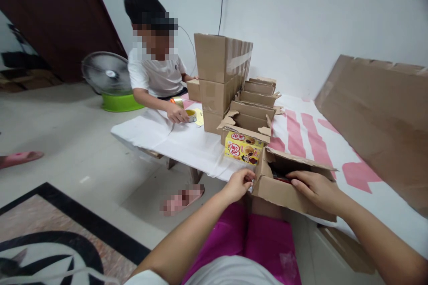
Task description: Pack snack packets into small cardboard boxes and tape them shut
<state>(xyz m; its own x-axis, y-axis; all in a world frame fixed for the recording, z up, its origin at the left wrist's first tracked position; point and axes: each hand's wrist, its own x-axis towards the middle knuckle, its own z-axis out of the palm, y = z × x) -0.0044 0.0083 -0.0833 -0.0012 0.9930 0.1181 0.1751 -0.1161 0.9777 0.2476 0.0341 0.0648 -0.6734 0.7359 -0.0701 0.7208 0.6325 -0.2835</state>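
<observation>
An open cardboard box rests at the near edge of the table, in front of my lap. My left hand is at its left end, fingers curled against the cardboard. Over the opening, my right hand reaches in with its fingers closed at a dark and red item. Most of that item is hidden by the box wall and my fingers. Just behind the box's left corner stands a yellow printed snack box, touching a row of open cardboard boxes.
Sealed cardboard boxes are stacked behind the snack box. Across the table, a person in a white shirt has one hand on a tape roll and the other at a small box. A large cardboard sheet leans at the right.
</observation>
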